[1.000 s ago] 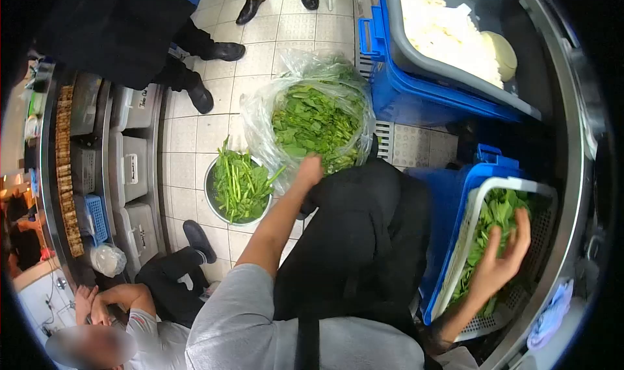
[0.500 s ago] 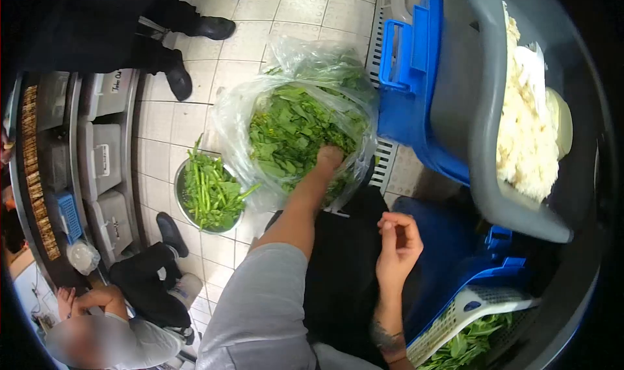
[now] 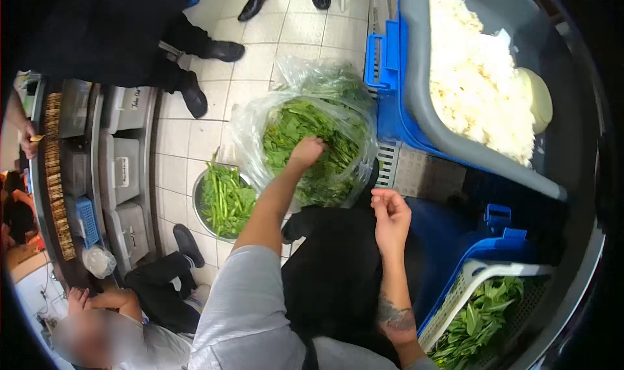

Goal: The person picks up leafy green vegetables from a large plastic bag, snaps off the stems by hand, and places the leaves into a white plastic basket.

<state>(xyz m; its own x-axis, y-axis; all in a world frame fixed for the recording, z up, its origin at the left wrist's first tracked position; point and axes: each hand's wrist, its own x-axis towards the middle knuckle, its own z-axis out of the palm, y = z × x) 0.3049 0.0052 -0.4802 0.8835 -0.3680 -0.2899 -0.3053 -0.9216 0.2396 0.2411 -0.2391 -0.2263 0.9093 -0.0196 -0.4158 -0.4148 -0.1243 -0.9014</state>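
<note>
"Where are the greens (image 3: 286,124) sitting?"
"One bag (image 3: 249,136), one bowl (image 3: 199,209) and one basket (image 3: 510,270) are holding them."
"And the two hands?"
"The left hand (image 3: 308,151) is touching the bag's greens; whether it's gripping any, I can't tell. The right hand (image 3: 392,215) is hovering half-wide, fingers curling."

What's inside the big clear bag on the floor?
Inside the bag are leafy green vegetables, with the left hand at the leaves. The top ones hide whatever lies deeper, so the bottom can't be seen.
</note>
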